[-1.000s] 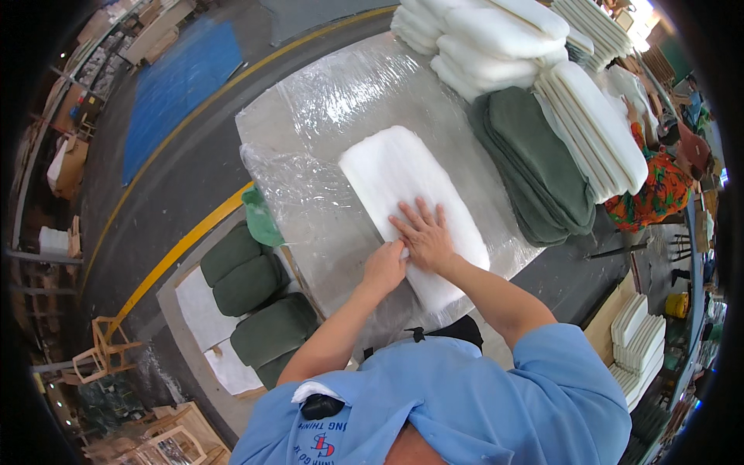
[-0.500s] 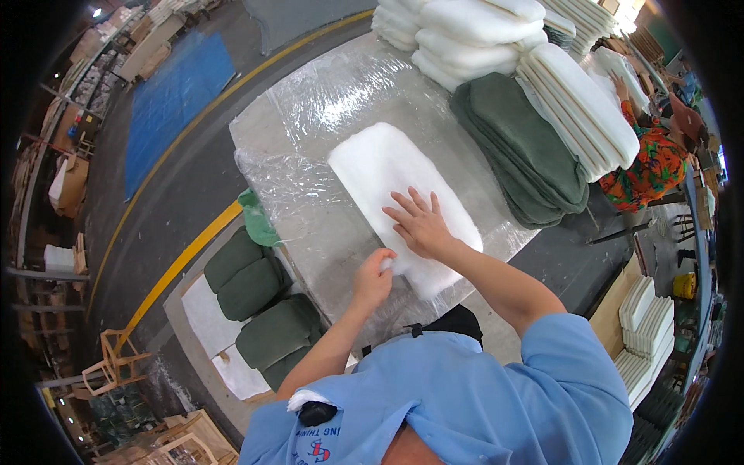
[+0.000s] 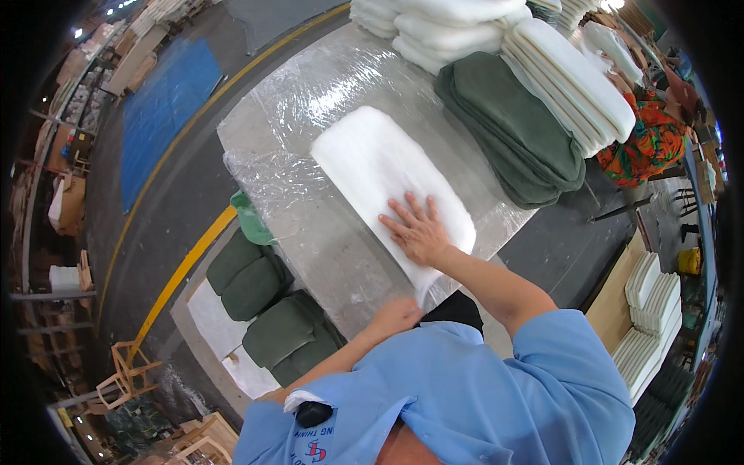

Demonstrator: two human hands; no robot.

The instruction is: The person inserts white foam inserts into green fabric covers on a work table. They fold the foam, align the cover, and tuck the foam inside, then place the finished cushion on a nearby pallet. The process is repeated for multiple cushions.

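Observation:
A white sheet of fluffy batting (image 3: 373,159) lies flat on a table (image 3: 298,225) covered in clear plastic film. My right hand (image 3: 419,232) rests palm down on its lower part, fingers spread. At the near end my left hand (image 3: 396,316) is closed on the batting's corner, and a thin strand stretches up from it to the sheet. Part of that end is hidden close to my body. To the right of the sheet sits a stack of dark green fabric covers (image 3: 508,124).
White cushion pads (image 3: 570,85) and bulky white batting (image 3: 449,27) are piled at the back right. Folded green pieces (image 3: 283,333) lie on a lower surface at left, near a green plastic bag (image 3: 252,219). Another person (image 3: 643,143) in patterned clothing works at right.
My left hand has pulled down and right toward my body, drawing the batting's near corner into a thin strand. The right hand stays flat on the sheet.

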